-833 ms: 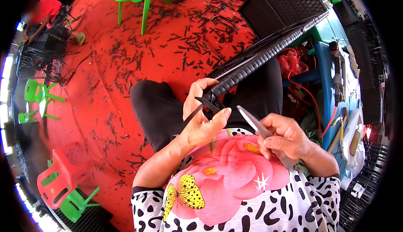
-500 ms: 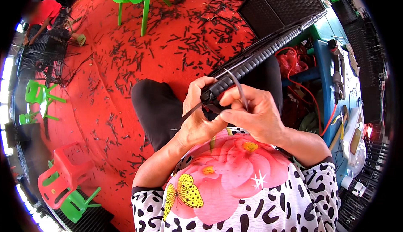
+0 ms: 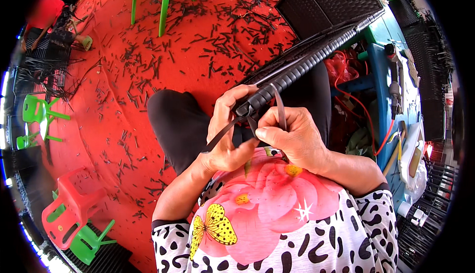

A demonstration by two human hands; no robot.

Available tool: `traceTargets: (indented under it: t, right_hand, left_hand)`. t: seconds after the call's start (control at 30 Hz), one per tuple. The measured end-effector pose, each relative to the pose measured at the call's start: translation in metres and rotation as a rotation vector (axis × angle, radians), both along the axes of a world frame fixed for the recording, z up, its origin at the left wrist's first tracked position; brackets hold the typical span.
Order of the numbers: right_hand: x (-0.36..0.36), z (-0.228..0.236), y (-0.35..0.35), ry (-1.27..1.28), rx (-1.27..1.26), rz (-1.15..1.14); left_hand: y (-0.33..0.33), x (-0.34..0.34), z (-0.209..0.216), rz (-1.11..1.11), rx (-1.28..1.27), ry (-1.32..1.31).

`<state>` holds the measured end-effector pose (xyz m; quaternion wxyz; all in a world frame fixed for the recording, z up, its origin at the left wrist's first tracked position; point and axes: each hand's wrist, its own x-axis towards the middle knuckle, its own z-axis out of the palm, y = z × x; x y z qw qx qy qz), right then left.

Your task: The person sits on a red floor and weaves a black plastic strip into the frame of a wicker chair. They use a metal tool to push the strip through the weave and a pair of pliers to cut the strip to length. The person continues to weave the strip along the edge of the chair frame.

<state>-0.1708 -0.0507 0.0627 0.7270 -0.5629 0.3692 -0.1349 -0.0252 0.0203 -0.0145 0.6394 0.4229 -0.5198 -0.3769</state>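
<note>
A black bar (image 3: pixel 307 65) wound with flat plastic strip runs from my lap toward the upper right, along the edge of a dark woven panel (image 3: pixel 331 6). My left hand (image 3: pixel 222 142) is closed at the bar's near end, fingers behind it and thumb in front. Across that palm lies a loose dark strip (image 3: pixel 219 137). Just right of the end, my right hand (image 3: pixel 302 139) pinches a dark plastic strip (image 3: pixel 280 107) that loops up over the bar. Between the hands a short strip tail hangs below the bar's end; its far side is hidden.
Dark strip scraps litter the red floor (image 3: pixel 118 139). Green chairs (image 3: pixel 161 6) and a red chair (image 3: pixel 69 208) stand ahead and left. To my right a blue table (image 3: pixel 383 80) holds a tool with a red cord. A person in red (image 3: pixel 44 13) works at far left.
My right hand has shifted slightly right, and its fingers have closed more tightly on the strip. More of the bar's end shows between the hands. The view has shifted a little.
</note>
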Motion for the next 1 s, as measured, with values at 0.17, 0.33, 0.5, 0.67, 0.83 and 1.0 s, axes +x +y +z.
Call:
traceTargets:
  t: [0.17, 0.33, 0.5, 0.67, 0.83, 1.0]
  right_hand:
    - [0.004, 0.006, -0.004, 0.038, 0.119, -0.009]
    - [0.006, 0.011, -0.007, 0.079, 0.159, 0.007]
    - [0.006, 0.021, -0.012, 0.123, 0.164, 0.052]
    - [0.006, 0.024, -0.015, 0.170, 0.165, 0.094]
    - [0.010, 0.028, -0.015, 0.178, 0.151, 0.086]
    - [0.016, 0.037, -0.018, 0.275, 0.103, 0.123]
  left_hand:
    - [-0.001, 0.001, -0.010, 0.079, -0.132, -0.075]
    - [0.000, -0.004, -0.007, 0.217, -0.134, -0.206]
    - [0.000, -0.004, -0.004, 0.277, -0.160, -0.288]
    - [-0.002, -0.011, -0.002, 0.356, -0.179, -0.315]
    - [-0.005, -0.013, -0.001, 0.420, -0.205, -0.344]
    - [-0.007, -0.015, -0.001, 0.486, -0.229, -0.381]
